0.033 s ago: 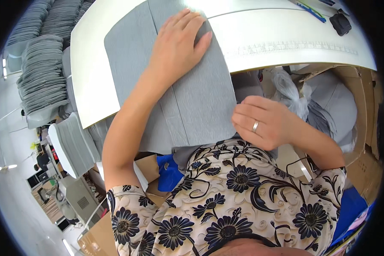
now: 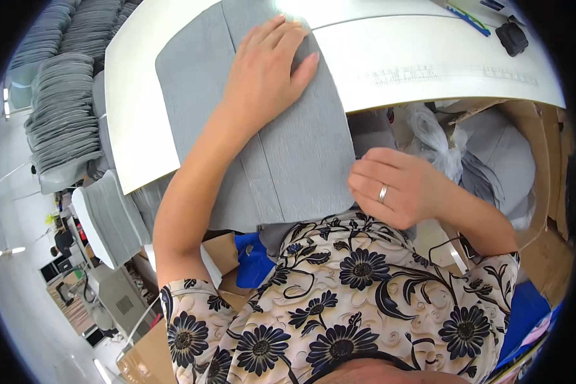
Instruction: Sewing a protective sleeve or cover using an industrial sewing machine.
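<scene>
A grey fabric panel (image 2: pixel 307 160) with rounded corners and a lengthwise seam lies across the white table, its near end hanging past the edge towards me. My left hand (image 2: pixel 265 67) rests flat on its far part, fingers stretched out and thumb apart. Beside the panel's near right edge, my right hand (image 2: pixel 393 185) is closed, with a ring on one finger. Its fingertips are curled out of sight against that edge, so what they hold, if anything, cannot be made out. More grey fabric (image 2: pixel 237 198) shows under the panel.
The white table (image 2: pixel 429 38) carries printed ruler marks, a blue pen (image 2: pixel 470 21) and a black object (image 2: pixel 512 38). At right, a cardboard box (image 2: pixel 547 160) holds grey pieces and a clear plastic bag (image 2: pixel 432 137). Stacks of grey panels (image 2: pixel 64 115) stand at left.
</scene>
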`<state>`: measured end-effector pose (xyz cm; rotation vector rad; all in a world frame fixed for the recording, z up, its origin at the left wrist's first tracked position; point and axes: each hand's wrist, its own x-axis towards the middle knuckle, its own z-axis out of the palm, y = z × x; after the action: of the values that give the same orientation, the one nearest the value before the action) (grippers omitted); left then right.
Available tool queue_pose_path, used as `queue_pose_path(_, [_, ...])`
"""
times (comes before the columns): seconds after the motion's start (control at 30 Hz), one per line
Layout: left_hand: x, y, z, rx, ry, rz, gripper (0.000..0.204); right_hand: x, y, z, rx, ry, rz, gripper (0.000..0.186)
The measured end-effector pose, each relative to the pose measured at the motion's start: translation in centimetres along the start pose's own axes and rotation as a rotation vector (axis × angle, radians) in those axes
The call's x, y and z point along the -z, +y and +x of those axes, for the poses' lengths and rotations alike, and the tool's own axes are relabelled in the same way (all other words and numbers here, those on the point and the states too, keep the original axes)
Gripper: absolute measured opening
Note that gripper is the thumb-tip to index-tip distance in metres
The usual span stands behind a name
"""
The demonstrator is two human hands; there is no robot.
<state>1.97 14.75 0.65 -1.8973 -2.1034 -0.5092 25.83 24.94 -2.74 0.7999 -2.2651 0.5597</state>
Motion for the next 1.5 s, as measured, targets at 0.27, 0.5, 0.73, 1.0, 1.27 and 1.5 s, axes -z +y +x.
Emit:
queue_pose_path(0.27, [1.0,1.3,-0.4,0.052,-0.059,0.005,0.034,0.8,-1.2,0.7,-0.017,-0.056,0.058,0.015])
queue_pose_path(0.5, [0.2,-2.3,1.5,0.025,-0.023,0.035,0.031,0.7,1.6,2.2,-0.065,-0.042,-0.011,0.015])
queue_pose_path(0.73, [1.8,3.5,-1.3,0.125,-0.117,0.026,0.041,0.9,2.7,3.1,-0.070,-0.092,-0.034,0.017])
queue_pose_path(1.0, [2.8,6.3,-3.0,0.184,-0.157,-0.028,0.040,0.9,4.5,3.9,-0.105,-0.082,-0.156,0.022])
queue_pose_path(1.27, [0.5,2.2,0.0,0.092,0.002,0.004,0.028,1.5,10.2,5.6,-0.085,-0.096,-0.203,0.010])
queue_pose_path(1.5, [0.3,-1.8,2.8,0.088,-0.015,-0.067,0.026,1.0,14.0,6.0,-0.201,-0.091,-0.236,0.010])
